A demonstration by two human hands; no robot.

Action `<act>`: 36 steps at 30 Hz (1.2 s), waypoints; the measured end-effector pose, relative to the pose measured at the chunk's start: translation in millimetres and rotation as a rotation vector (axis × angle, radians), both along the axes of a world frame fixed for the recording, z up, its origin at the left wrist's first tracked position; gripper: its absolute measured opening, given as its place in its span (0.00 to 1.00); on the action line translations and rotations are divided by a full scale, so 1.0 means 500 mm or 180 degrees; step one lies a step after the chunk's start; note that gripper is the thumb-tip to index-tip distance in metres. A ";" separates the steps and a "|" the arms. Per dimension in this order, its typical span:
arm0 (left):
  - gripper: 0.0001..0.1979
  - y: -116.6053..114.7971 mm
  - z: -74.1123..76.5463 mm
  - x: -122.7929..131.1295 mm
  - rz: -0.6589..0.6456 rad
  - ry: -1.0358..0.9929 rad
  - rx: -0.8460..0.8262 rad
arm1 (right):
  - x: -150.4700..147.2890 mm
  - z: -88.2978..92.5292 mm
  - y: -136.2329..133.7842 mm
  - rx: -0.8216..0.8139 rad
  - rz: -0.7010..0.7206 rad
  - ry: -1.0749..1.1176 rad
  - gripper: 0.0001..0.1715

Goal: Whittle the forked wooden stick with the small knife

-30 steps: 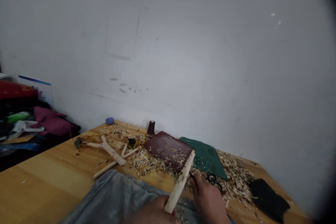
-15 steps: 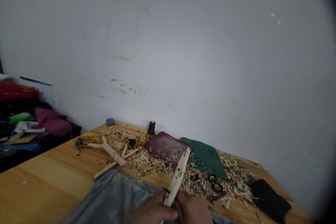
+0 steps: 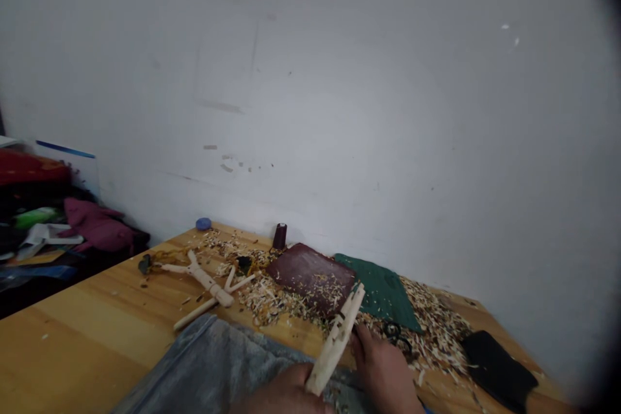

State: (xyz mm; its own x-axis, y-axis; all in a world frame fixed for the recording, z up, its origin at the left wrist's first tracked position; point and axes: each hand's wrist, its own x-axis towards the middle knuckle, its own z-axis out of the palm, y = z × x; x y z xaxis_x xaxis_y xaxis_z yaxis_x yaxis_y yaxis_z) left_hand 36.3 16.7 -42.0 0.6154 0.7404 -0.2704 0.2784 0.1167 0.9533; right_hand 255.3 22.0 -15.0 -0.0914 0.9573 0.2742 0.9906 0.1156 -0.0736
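Observation:
My left hand (image 3: 291, 391) is closed around the lower end of a pale, peeled wooden stick (image 3: 332, 350). The stick slants up and to the right, with small notches near its top. To the right of it, my right hand (image 3: 388, 369) is closed on a small carving knife, mostly hidden by the fingers. A thin dark tip (image 3: 342, 315) shows against the stick's upper part. Below the hands a grey cloth (image 3: 228, 362) lies over the lap and the table's edge.
Wood shavings (image 3: 444, 317) cover much of the wooden table (image 3: 97, 330). A maroon sheet (image 3: 305, 272), a green sheet (image 3: 388, 294), a thread spool (image 3: 280, 236) and a black pad (image 3: 499, 362) lie there. Forked peeled sticks (image 3: 208, 284) rest at left. Behind stands a white wall (image 3: 339, 110).
My right hand has moved up and right, away from my left hand. The dark tip has shifted from the stick's lower part to its upper part, and the stick has tilted further right.

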 end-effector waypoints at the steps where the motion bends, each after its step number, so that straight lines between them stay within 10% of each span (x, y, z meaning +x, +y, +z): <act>1: 0.15 0.002 0.003 0.002 0.0077 -0.0024 -0.0028 | -0.011 -0.002 -0.004 -0.0033 0.0125 0.0064 0.16; 13: 0.12 -0.016 0.101 0.019 0.0517 -0.0116 -0.0323 | -0.077 -0.001 -0.039 -0.0352 0.1001 0.0048 0.13; 26: 0.14 -0.023 0.042 -0.006 0.0269 0.0455 -0.0016 | 0.026 -0.002 0.011 0.0202 -0.0300 -0.0237 0.17; 36: 0.13 0.002 0.027 0.008 0.0348 -0.0191 -0.0113 | -0.064 -0.007 -0.026 -0.0093 0.0801 -0.0108 0.12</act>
State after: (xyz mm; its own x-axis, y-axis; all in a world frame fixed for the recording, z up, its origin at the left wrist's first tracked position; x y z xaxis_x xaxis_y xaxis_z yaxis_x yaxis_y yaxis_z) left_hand 40.2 17.6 -28.5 0.5473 0.7946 -0.2628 0.2046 0.1774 0.9626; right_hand 223.4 8.8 -18.4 -0.3364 0.9108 0.2393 0.9328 0.3571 -0.0477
